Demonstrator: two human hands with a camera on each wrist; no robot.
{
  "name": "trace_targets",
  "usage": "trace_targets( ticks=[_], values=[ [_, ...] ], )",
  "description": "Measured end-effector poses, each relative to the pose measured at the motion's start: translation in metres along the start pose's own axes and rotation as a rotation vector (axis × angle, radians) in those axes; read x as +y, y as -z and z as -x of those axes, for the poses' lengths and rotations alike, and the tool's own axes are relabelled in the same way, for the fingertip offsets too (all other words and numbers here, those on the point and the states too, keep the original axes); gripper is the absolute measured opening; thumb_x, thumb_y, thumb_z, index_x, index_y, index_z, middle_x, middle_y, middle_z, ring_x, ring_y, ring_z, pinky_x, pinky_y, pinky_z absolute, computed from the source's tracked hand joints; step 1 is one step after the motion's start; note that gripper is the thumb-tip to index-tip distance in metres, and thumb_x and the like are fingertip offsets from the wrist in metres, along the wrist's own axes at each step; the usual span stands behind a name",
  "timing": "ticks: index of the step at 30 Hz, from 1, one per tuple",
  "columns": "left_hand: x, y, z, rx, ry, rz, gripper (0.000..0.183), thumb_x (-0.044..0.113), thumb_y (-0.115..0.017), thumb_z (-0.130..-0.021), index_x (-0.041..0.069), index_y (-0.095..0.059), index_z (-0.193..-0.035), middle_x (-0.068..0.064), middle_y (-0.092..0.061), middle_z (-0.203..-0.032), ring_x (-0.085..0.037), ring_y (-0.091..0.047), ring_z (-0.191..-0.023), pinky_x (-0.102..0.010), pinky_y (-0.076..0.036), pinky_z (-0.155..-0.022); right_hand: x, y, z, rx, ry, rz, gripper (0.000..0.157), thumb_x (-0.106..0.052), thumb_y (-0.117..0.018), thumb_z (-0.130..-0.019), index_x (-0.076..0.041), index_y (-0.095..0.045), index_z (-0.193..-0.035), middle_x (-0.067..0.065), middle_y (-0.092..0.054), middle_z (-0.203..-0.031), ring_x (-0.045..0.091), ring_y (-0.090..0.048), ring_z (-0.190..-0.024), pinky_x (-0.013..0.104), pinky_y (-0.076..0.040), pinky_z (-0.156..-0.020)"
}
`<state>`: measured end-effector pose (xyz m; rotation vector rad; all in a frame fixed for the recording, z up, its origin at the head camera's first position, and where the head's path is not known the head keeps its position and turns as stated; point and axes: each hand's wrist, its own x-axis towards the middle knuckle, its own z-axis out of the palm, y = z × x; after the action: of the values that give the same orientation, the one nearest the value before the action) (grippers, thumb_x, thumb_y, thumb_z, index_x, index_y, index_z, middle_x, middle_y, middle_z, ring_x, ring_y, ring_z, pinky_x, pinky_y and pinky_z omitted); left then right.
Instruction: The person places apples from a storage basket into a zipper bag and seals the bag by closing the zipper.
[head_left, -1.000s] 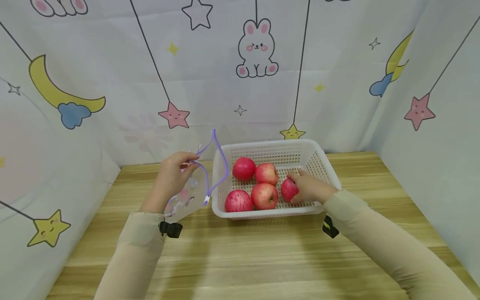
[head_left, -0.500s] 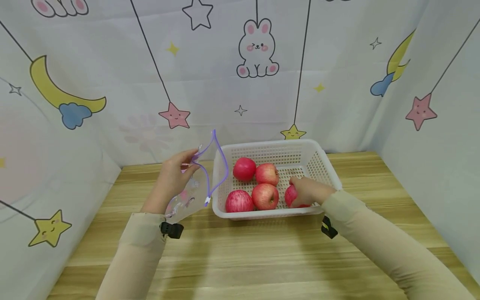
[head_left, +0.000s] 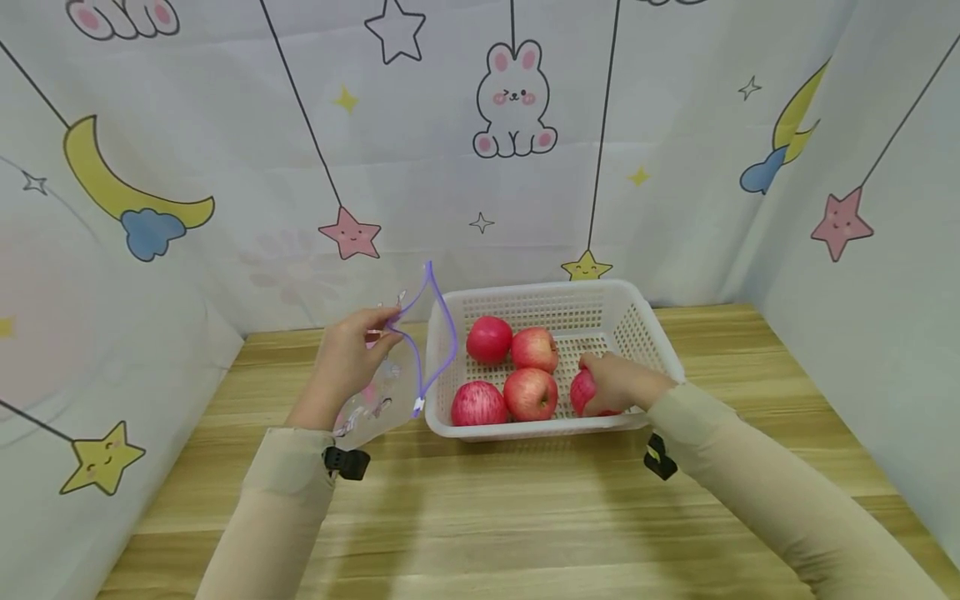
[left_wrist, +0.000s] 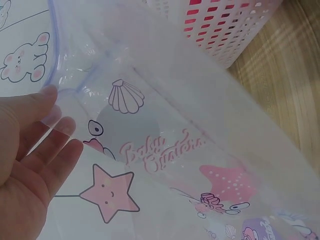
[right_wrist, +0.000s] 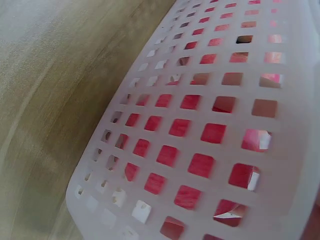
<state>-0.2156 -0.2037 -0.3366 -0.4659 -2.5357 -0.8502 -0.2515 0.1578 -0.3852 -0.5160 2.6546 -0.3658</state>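
Observation:
My left hand pinches the purple-edged rim of a clear zip bag between thumb and fingers, and the bag's mouth gapes toward the basket. Shells, a starfish and lettering are printed on the bag in the left wrist view. Over the right end of the white plastic basket, my right hand grips a red apple from above, partly covering it. Several other apples sit in the basket's left half. In the right wrist view the basket's perforated wall hides most of the hand.
The basket stands on a wood-grain table near its back edge. Behind and on both sides hangs a white curtain printed with stars, moons and rabbits. A black strap sits on the left wrist, another strap on the right.
My right hand and its apple have shifted slightly right and toward me within the basket, then stayed there. The left hand and the bag have hardly moved.

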Motion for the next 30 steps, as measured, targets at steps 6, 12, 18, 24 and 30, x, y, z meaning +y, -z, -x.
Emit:
trace_targets(
  ticks=[6,12,18,24,30],
  values=[
    [0.0,-0.001,0.001,-0.004,0.016,-0.004,0.035,0.005,-0.069,-0.085,0.0,-0.063,-0.119,-0.019,-0.067,-0.108,-0.032,-0.066,-0.096,-0.042,-0.056,-0.081,0.0,0.003,0.005,0.042,-0.005,-0.032,0.081,-0.029,-0.081,-0.07,0.001,-0.04,-0.135,0.018,-0.056,-0.113,0.026,-0.056,-0.098,0.038,-0.053,-0.078],
    [-0.001,-0.001,0.002,-0.001,0.011,0.004,0.035,0.004,-0.069,-0.084,0.0,-0.063,-0.118,-0.018,-0.068,-0.107,-0.032,-0.066,-0.097,-0.042,-0.056,-0.082,-0.001,0.007,0.007,0.067,-0.029,-0.049,0.087,-0.032,-0.08,-0.072,-0.002,-0.035,-0.14,0.021,-0.054,-0.119,0.028,-0.058,-0.102,0.043,-0.052,-0.085],
    [-0.001,-0.001,0.002,-0.006,0.019,-0.013,0.035,0.006,-0.069,-0.085,0.002,-0.064,-0.119,-0.017,-0.068,-0.108,-0.031,-0.066,-0.098,-0.044,-0.054,-0.085,-0.002,0.008,0.007,0.105,-0.014,-0.062,0.086,-0.033,-0.078,-0.073,-0.001,-0.033,-0.139,0.024,-0.051,-0.122,0.031,-0.058,-0.104,0.045,-0.052,-0.086],
    [0.0,0.001,0.001,0.0,0.012,-0.037,0.034,0.008,-0.07,-0.084,0.002,-0.064,-0.118,-0.016,-0.069,-0.106,-0.031,-0.065,-0.095,-0.046,-0.053,-0.084,-0.007,0.008,0.009,0.147,-0.007,-0.067,0.082,-0.034,-0.077,-0.074,-0.003,-0.035,-0.137,0.022,-0.051,-0.12,0.027,-0.06,-0.098,0.042,-0.053,-0.081],
    [0.0,0.002,0.0,0.003,0.012,-0.049,0.034,0.008,-0.071,-0.084,0.004,-0.065,-0.117,-0.014,-0.07,-0.106,-0.03,-0.065,-0.095,-0.047,-0.052,-0.085,-0.01,0.008,0.008,0.185,-0.001,-0.076,0.082,-0.034,-0.076,-0.073,-0.005,-0.035,-0.138,0.02,-0.051,-0.118,0.024,-0.059,-0.092,0.035,-0.053,-0.071]
  ],
)
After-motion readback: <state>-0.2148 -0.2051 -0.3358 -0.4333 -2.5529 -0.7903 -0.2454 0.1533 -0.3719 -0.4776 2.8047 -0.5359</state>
